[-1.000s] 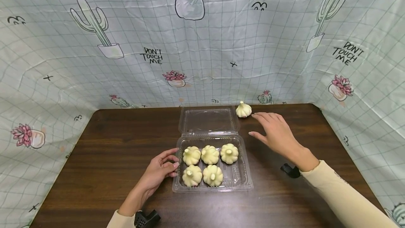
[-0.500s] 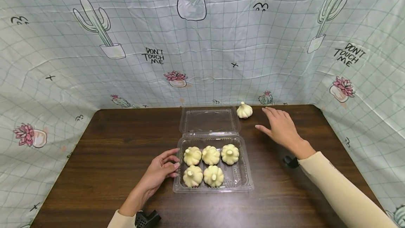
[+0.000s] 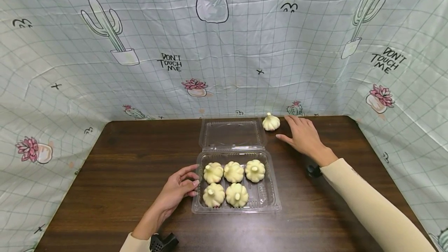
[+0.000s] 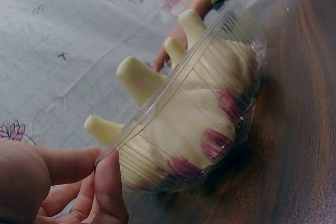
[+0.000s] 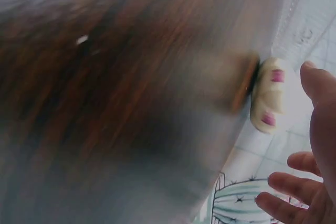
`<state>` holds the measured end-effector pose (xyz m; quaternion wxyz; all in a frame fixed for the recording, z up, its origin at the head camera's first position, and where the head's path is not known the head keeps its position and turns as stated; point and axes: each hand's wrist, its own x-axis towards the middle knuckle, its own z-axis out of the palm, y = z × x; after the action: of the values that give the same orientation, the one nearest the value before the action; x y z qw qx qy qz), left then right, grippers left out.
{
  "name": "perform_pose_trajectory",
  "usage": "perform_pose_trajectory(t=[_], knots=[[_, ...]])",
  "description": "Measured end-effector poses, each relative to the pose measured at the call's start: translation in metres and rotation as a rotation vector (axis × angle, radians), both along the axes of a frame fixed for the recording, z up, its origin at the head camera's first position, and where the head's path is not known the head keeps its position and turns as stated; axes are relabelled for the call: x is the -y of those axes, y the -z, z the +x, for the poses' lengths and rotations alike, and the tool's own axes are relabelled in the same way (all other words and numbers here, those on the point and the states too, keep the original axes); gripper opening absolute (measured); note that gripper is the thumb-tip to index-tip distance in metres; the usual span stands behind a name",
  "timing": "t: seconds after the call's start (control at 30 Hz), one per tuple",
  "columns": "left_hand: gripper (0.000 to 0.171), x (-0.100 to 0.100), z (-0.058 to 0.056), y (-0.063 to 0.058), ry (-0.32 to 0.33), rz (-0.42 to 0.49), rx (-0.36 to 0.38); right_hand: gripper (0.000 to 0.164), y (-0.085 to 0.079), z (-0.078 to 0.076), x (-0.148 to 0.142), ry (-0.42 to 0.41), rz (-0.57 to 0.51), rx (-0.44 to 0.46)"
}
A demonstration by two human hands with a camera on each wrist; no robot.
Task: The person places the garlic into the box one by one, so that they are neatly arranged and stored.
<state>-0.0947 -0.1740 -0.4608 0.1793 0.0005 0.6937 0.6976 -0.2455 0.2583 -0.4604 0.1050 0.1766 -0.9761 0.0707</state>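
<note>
A clear plastic clamshell container (image 3: 271, 201) lies with its lid (image 3: 231, 133) folded back. Several garlic bulbs (image 3: 237, 195) sit inside in two rows, the front right spot bare. My left hand (image 3: 176, 188) pinches the container's left rim between thumb and finger, as the left wrist view shows close up. One more garlic bulb (image 3: 271, 122) stands on the table just right of the lid, by the back edge; its pink-marked base shows in the right wrist view. Beside it, my right hand (image 3: 303, 134) holds nothing, thumb and fingers spread around the bulb's right side and apart from it.
The dark wooden table (image 3: 140, 158) carries the container near its middle. Behind and at both sides hangs a pale gridded cloth (image 3: 224, 49) printed with cacti, meeting the table's back edge close behind the loose bulb. Black wrist cameras (image 3: 162, 242) sit under the wrists.
My right hand first drew back rightward from the loose bulb, then moved left toward it again. The left hand and the container have stayed in place.
</note>
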Motion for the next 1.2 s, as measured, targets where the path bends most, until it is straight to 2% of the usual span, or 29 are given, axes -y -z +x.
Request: perform_pose_trajectory(t=[0.27,0.97,1.2], knots=[[0.059,0.001,0.000,0.000,0.008,0.004,0.000,0.080,0.003,-0.013,0.011,0.006,0.019,0.067],[0.058,0.002,-0.003,-0.001,0.009,0.018,0.011,0.074,0.001,-0.032,0.032,-0.015,0.008,0.072],[0.059,0.002,-0.001,-0.001,0.020,0.017,0.010,0.065,0.002,-0.034,0.034,-0.017,-0.005,0.061]])
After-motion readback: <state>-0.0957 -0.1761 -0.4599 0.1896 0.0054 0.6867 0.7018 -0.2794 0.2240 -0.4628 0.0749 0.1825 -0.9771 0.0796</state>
